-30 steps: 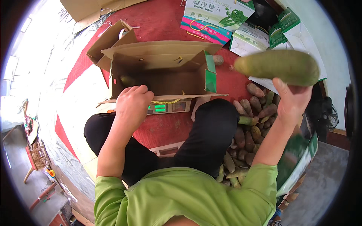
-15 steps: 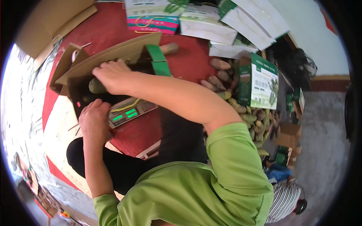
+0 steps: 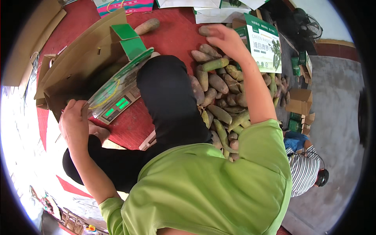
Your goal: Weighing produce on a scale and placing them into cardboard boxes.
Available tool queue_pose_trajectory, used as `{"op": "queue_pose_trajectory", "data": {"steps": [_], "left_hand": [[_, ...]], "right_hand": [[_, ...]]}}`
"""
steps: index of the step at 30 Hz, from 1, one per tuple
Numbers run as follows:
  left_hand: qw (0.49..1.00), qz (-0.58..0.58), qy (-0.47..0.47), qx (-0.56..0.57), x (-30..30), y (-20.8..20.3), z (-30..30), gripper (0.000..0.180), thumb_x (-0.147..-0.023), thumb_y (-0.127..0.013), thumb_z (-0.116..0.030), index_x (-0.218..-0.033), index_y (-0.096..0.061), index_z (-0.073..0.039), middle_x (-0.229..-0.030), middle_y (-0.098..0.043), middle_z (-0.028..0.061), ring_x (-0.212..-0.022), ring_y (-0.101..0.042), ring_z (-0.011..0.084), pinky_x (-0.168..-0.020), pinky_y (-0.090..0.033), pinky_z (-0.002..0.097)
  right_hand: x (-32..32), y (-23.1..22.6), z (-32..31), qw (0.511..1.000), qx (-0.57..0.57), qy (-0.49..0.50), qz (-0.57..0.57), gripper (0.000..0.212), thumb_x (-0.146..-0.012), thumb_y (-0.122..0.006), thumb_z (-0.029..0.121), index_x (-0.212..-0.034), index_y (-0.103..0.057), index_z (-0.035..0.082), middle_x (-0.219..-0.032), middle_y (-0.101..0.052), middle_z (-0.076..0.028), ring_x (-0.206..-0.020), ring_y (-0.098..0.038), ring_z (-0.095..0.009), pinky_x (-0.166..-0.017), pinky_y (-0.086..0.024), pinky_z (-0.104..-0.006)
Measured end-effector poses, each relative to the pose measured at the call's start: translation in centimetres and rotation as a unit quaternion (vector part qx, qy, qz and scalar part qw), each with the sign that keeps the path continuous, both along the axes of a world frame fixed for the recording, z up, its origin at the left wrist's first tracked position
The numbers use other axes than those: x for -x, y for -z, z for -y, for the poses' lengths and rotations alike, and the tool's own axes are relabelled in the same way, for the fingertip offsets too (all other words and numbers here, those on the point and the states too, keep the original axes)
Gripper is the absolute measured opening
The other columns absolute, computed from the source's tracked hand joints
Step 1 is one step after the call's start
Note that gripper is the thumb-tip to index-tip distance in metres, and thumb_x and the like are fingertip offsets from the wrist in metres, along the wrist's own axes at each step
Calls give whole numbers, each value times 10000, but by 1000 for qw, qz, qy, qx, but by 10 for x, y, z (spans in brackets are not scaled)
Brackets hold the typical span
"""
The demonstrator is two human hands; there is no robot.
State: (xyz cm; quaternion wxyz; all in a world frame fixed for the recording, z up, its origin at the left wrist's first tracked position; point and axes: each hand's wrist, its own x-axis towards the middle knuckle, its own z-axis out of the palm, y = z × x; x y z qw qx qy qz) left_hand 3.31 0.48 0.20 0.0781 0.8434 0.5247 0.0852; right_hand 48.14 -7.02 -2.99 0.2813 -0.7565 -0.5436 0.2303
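Observation:
An open cardboard box [image 3: 80, 58] with green-and-white printed flaps lies tilted at the left, its inside dark. My left hand [image 3: 74, 123] is closed over the box's near edge. Beneath the near flap, a scale [image 3: 117, 107] shows a green lit display. My right hand [image 3: 227, 41] is stretched out to the far right, thumb and fingers apart. Its fingertips are at a radish [image 3: 204, 30] at the far end of a pile of green and brownish radishes [image 3: 219, 84]; no firm grip shows. Another radish [image 3: 147, 26] lies beyond the box.
A white-and-green carton [image 3: 264, 49] stands beside the pile, near my right forearm. More printed cartons [image 3: 219, 15] stand at the back. A fan [image 3: 309, 27] is at the far right. Another person in a striped top [image 3: 305, 172] is at the lower right. My bent knee [image 3: 162, 74] sits between box and pile.
My right hand has left the box's inside, where it was at a radish, and moved right to the pile. My left hand stays at the box edge. The printed flap now lies over the scale.

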Motion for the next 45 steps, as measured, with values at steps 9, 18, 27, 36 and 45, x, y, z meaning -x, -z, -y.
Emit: {"op": "queue_pose_trajectory", "data": {"steps": [9,18,27,36,45], "left_hand": [[999,10,-8,29,-2,0,-1,122,-834,-618,-123,-911,-665,-41,-848,-593,113,-771,-595,330,-669,-455,393],[999,39,-11,29,2,0,-1,90,-813,-626,-98,-873,-680,-58,-791,-576,120,-747,-583,331,-667,-454,396],[1000,18,17,-4,2,3,-4,95,-757,-639,-80,-829,-683,-37,-754,-577,101,-760,-594,298,-724,-461,385],[1000,-11,8,-18,5,2,-3,117,-721,-627,-92,-819,-688,-74,-759,-566,77,-816,-603,282,-775,-491,391],[999,-7,28,-39,6,6,-2,71,-664,-596,-39,-727,-613,-66,-738,-537,64,-813,-600,262,-765,-490,382]], "right_hand": [[-40,175,215,920,348,98,154,435,-699,-745,291,-1066,-632,87,-955,-668,-125,-947,-636,-303,-804,-514,-425],[29,218,255,774,570,100,257,659,-640,-804,404,-1201,-574,143,-1243,-585,-30,-1217,-495,-242,-927,-409,-482],[30,239,257,739,603,128,272,566,-659,-791,275,-1182,-599,176,-1260,-576,-42,-1211,-496,-244,-946,-380,-464],[-32,163,201,894,417,154,58,680,-596,-840,195,-1209,-584,50,-1154,-641,-113,-1040,-617,-293,-855,-494,-414],[59,-41,-16,983,-59,17,-176,590,-659,-785,73,-1190,-539,-4,-1077,-627,-81,-993,-591,-163,-855,-476,-308]]}}
